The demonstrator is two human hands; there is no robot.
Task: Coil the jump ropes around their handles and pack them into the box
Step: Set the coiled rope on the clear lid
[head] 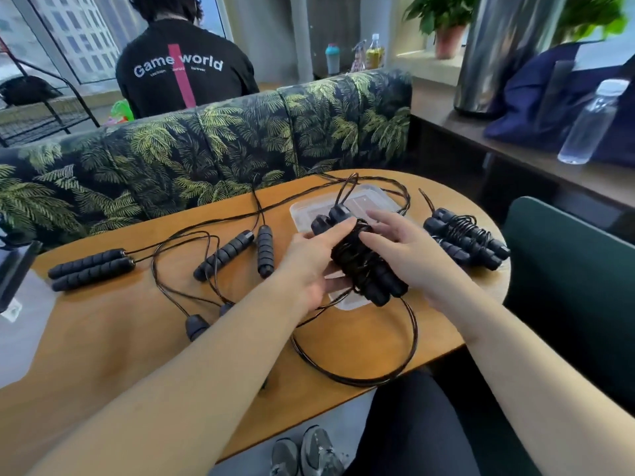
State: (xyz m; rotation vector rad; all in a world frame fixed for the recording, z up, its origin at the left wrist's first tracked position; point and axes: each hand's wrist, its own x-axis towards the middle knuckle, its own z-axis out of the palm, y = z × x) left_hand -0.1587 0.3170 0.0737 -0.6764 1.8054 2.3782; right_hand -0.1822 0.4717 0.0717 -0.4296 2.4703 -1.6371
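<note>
My left hand [311, 259] grips a pair of black jump-rope handles [364, 259] with cord wound round them, held just above a clear plastic box [364, 197] on the wooden table [137, 338]. My right hand [402, 249] touches the wound cord with its fingers spread over the bundle. The remaining cord [395, 369] loops down over the table's near edge. A coiled rope bundle [467, 238] lies to the right of the box. Uncoiled ropes with black handles lie to the left: one pair [91, 267], another pair [240, 250].
A leaf-patterned sofa back [223, 149] runs behind the table, with a person in a black shirt [182, 70] beyond it. A green chair [577, 286] stands at the right. A water bottle [591, 121] and a dark bag [536, 97] sit on the side ledge.
</note>
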